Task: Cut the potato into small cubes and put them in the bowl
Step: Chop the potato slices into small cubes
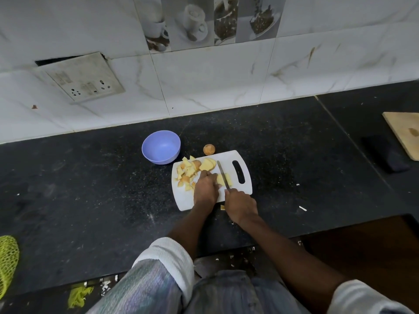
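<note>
**Dicing is well under way, and the bowl is waiting empty**

Going left to right from the white cutting board [181, 200] at the middle of the view: the blue bowl [161, 147] is sitting on the black counter [90, 189] at about ten o'clock from the board, just off its far-left corner, and nothing is showing inside it. A heap of cut potato pieces [187, 172] is piling up on the board's left half, some with skin on, uneven and still rather large. At the board's twelve o'clock, two or three uncut slices [208, 164] are lying stacked against the heap. A round potato end [209, 149] is sitting off the board on the counter, just beyond its far edge.

The left hand [205, 189] is pressing down with curled fingers on the slice [223, 179] being worked, pinning it. Just to its right, the knife [223, 174] is crossing that slice, blade pointing toward twelve o'clock. The right hand [241, 206] is gripping the handle, closed around it, at the board's near edge, about five o'clock. One stray piece [222, 207] is lying on the counter between the wrists.

By my judgement, cutting is more than half done; the remaining slices need dicing, and the whole transfer to the bowl is still outstanding.
</note>
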